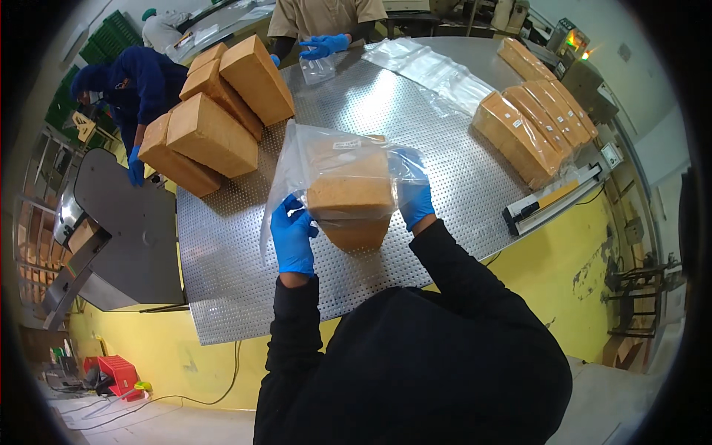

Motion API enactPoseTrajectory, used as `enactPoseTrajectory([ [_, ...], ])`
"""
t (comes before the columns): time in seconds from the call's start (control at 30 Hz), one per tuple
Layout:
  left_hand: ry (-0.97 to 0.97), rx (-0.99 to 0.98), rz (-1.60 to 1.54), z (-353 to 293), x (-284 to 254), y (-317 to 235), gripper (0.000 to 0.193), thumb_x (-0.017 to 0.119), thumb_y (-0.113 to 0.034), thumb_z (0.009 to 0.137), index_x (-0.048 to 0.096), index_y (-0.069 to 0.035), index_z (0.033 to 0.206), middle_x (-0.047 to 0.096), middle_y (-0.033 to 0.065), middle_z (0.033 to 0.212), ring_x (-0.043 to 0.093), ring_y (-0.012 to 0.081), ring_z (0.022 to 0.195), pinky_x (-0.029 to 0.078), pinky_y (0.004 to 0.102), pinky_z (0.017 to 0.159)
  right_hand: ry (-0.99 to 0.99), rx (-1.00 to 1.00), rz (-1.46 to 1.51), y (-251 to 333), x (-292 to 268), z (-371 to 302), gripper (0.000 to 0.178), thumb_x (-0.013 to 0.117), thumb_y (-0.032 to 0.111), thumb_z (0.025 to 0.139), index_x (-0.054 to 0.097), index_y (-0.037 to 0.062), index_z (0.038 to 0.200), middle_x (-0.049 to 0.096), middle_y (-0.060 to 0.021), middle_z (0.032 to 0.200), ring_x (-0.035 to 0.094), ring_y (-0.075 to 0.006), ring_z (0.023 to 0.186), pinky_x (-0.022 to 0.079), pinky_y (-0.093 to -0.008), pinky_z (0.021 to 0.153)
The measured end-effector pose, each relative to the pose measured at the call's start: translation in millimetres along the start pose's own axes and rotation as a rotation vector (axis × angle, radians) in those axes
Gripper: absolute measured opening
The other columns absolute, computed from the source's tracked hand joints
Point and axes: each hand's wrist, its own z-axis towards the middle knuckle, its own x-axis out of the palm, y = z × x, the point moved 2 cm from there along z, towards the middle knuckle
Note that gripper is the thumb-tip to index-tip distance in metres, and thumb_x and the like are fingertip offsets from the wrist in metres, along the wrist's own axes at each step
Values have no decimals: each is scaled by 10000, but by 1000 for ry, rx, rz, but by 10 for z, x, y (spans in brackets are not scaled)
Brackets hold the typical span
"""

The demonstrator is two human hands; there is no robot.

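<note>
Near the middle of the dotted metal surface (245, 252), a loaf (351, 194) is held between two gloved hands and is partly covered by a clear bag (291, 165). The bagging of this loaf is judged to be roughly half done: its far part is seen through the film, its near end seems to be left uncovered, and no closure can be made out. At the right, a row of bagged loaves (519, 133) is seen to be finished; at the left, a pile of bare loaves (213, 135) is left to be covered. Spare bags (429, 70) are laid flat toward the far side.

The loaf is block-shaped, flat-sided and golden brown, its lower face darkened by shade. The film is creased and spread wide to the left, and a small white label (347, 145) is borne on top. By the fingers of the left hand (294, 241), nearly closed, the bag's edge is pinched; those of the right hand (417, 200) are partly veiled by film beside the loaf, and how far they are opened cannot be told
</note>
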Motion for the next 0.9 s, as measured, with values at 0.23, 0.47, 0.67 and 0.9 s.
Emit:
enactPoseTrajectory([
  [0.23,-5,-12,-57,-111,70,-32,310,537,24,819,483,-55,1114,535,40,990,568,126,793,490,243,600,155,132,-168,-59,-96,291,221,598,100,878,592,22,1085,625,-28,1006,572,-96,890,486,-242,786],
  [0.47,-91,-41,-130,-269,148,-65,365,553,29,822,455,-48,1165,504,67,1046,568,186,910,562,331,703,195,46,-66,-274,-221,416,85,566,80,888,589,38,957,606,-3,899,558,-75,823,488,-235,724],
  [0.67,-179,4,-224,-321,213,-18,331,557,62,819,498,-57,1122,499,53,1019,557,160,890,549,302,674,251,-46,-245,-130,-54,422,83,564,116,895,575,38,919,591,-17,859,541,-86,799,477,-257,696],
  [0.9,-280,209,-124,-522,223,147,330,560,80,816,531,-46,1119,520,26,911,505,99,703,433,217,571,318,-15,-52,-216,-88,471,131,588,145,888,588,34,957,598,-34,866,544,-108,785,475,-258,685],
])
